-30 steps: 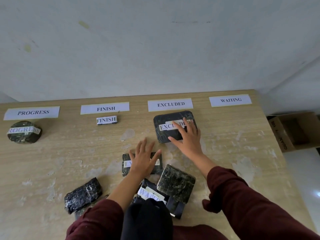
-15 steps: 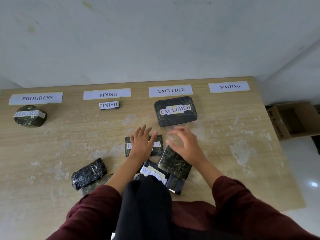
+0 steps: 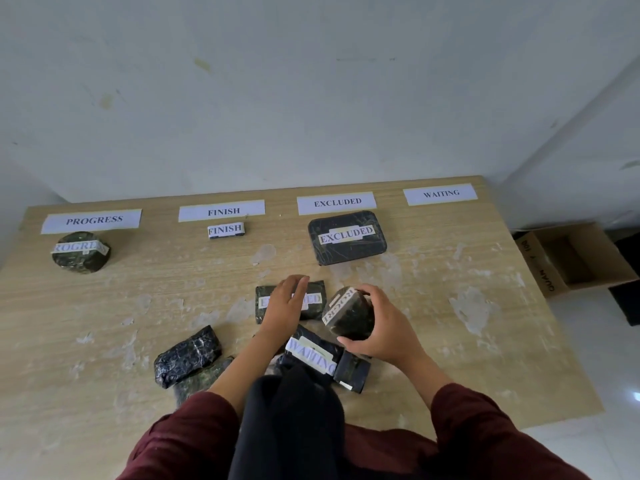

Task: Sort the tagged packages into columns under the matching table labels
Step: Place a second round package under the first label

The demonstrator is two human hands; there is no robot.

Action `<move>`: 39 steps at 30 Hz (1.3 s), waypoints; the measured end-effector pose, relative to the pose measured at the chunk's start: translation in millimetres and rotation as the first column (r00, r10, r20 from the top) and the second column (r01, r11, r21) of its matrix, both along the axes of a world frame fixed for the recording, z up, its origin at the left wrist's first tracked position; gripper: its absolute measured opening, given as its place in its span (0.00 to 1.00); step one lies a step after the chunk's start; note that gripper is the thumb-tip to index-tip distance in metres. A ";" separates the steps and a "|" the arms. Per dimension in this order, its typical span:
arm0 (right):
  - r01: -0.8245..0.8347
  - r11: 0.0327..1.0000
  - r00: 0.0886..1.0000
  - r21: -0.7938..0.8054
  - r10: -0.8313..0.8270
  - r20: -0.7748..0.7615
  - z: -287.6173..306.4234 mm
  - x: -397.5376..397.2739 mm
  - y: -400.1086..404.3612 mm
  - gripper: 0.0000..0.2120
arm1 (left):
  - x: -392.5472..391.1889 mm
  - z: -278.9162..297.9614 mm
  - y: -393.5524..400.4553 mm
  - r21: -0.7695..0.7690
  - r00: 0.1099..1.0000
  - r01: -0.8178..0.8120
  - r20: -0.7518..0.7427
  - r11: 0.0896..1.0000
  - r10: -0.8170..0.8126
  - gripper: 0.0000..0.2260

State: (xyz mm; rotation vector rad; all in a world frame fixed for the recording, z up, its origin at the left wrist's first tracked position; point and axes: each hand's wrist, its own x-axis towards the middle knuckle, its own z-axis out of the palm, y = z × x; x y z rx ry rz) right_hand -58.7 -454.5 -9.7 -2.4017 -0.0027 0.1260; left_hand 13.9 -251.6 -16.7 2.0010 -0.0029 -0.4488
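Now the right hand (image 3: 382,332), off the placed EXCLUDED package (image 3: 347,237), had closed around and tilted up a PROGRESS-tagged package (image 3: 348,315), probably next for sorting; left hand (image 3: 285,306) lay spread on another.

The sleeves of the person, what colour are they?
Dark red, maroon sleeves, clearest in the head view.

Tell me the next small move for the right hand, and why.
Probably carry the package held in the right hand left to the PROGRESS label and set it below the round package there. Its tag seems to read PROGRESS, though part is hidden.
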 end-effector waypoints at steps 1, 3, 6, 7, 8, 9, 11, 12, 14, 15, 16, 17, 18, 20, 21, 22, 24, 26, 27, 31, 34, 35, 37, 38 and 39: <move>0.011 0.995 0.999 0.097 -0.014 0.031 3.0 -2.5 -0.9 0.41 | -0.8 5.5 0.3 -0.095 0.998 -0.036 -0.062 0.995 0.030 0.17; 0.024 0.977 0.994 0.212 -0.045 0.096 7.6 -8.0 0.9 0.42 | -2.6 15.0 1.0 -0.223 0.985 -0.067 -0.172 0.972 0.028 0.16; 0.035 0.958 0.982 0.284 -0.085 0.167 11.0 -10.3 6.7 0.42 | -4.7 24.0 0.1 -0.270 0.978 0.002 -0.202 0.963 -0.058 0.17; 0.033 0.956 0.979 0.292 -0.090 0.184 12.6 -10.1 9.2 0.42 | -6.0 26.1 -0.3 -0.278 0.976 0.006 -0.206 0.960 -0.066 0.17; 0.034 0.953 0.978 0.302 -0.094 0.186 14.3 -9.5 11.2 0.41 | -7.4 28.9 -0.5 -0.287 0.974 -0.003 -0.217 0.958 -0.061 0.16; 0.038 0.948 0.980 0.317 -0.098 0.175 16.6 -8.5 13.2 0.41 | -9.0 31.6 -0.8 -0.292 0.973 -0.013 -0.225 0.956 -0.056 0.15; 0.057 0.931 0.985 0.361 -0.111 0.131 20.8 -4.7 18.0 0.40 | -11.8 35.8 0.8 -0.306 0.972 -0.024 -0.230 0.952 -0.049 0.12; 0.073 0.917 0.987 0.392 -0.123 0.105 22.1 -2.0 20.7 0.40 | -12.9 37.4 3.1 -0.323 0.970 -0.027 -0.239 0.946 -0.054 0.11; 0.137 0.881 0.984 0.452 -0.175 0.042 21.4 6.2 24.6 0.38 | -14.1 38.9 12.0 -0.354 0.959 0.005 -0.264 0.935 -0.106 0.13; 0.185 0.853 0.979 0.487 -0.203 -0.017 21.5 10.9 26.4 0.38 | -14.3 38.9 17.1 -0.370 0.951 0.023 -0.279 0.929 -0.135 0.15; 0.234 0.811 0.972 0.537 -0.216 -0.097 22.0 16.3 28.2 0.37 | -14.2 37.6 23.0 -0.388 0.942 0.026 -0.298 0.921 -0.152 0.18; 0.266 0.755 0.964 0.599 -0.201 -0.176 23.4 22.3 31.5 0.36 | -14.5 36.1 28.8 -0.405 0.934 0.018 -0.319 0.914 -0.160 0.21; 0.288 0.694 0.956 0.660 -0.163 -0.245 24.9 28.1 36.2 0.35 | -15.0 34.7 34.3 -0.420 0.926 -0.003 -0.343 0.908 -0.156 0.25; 0.327 0.555 0.935 0.765 -0.071 -0.348 28.4 39.3 52.6 0.35 | -15.8 33.7 45.8 -0.440 0.908 -0.046 -0.394 0.897 -0.147 0.30; 0.359 0.494 0.920 0.792 -0.044 -0.389 29.0 44.2 63.9 0.35 | -16.2 32.9 52.1 -0.445 0.898 -0.068 -0.417 0.893 -0.140 0.31; 0.382 0.454 0.908 0.805 -0.024 -0.418 30.0 48.6 76.6 0.35 | -16.7 33.3 59.0 -0.462 0.895 -0.096 -0.427 0.882 -0.126 0.30; 0.394 0.445 0.897 0.804 0.003 -0.441 28.8 57.5 103.1 0.31 | -16.9 32.6 78.1 -0.487 0.901 -0.179 -0.430 0.855 -0.057 0.29; 0.356 0.522 0.901 0.776 0.029 -0.432 26.1 68.3 130.6 0.26 | -17.4 30.6 103.5 -0.484 0.896 -0.296 -0.438 0.824 0.065 0.31; 0.314 0.574 0.907 0.756 0.054 -0.417 23.9 74.5 144.4 0.23 | -18.2 28.3 118.0 -0.462 0.885 -0.371 -0.440 0.805 0.155 0.32; 0.096 0.785 0.913 0.613 0.176 -0.368 12.0 95.6 207.7 0.13 | -19.8 17.4 178.9 -0.322 0.753 -0.654 -0.366 0.684 0.547 0.36; -0.081 0.886 0.894 0.456 0.266 -0.359 -6.2 99.6 254.8 0.14 | -15.5 1.0 225.8 -0.228 0.619 -0.785 -0.250 0.576 0.745 0.38; -0.145 0.913 0.890 0.381 0.289 -0.354 -13.4 99.7 269.4 0.16 | -12.8 -4.2 240.3 -0.181 0.569 -0.822 -0.201 0.540 0.797 0.39; -0.277 0.930 0.880 0.242 0.346 -0.326 -25.8 99.5 298.7 0.20 | -7.0 -12.1 266.4 -0.123 0.486 -0.871 -0.089 0.475 0.869 0.40; -0.340 0.924 0.869 0.173 0.379 -0.318 -30.3 99.8 313.3 0.23 | -3.4 -13.5 276.6 -0.116 0.457 -0.886 -0.049 0.449 0.888 0.40; -0.396 0.913 0.858 0.102 0.407 -0.314 -33.8 100.6 327.0 0.26 | 0.7 -17.6 287.1 -0.114 0.428 -0.899 -0.014 0.424 0.904 0.40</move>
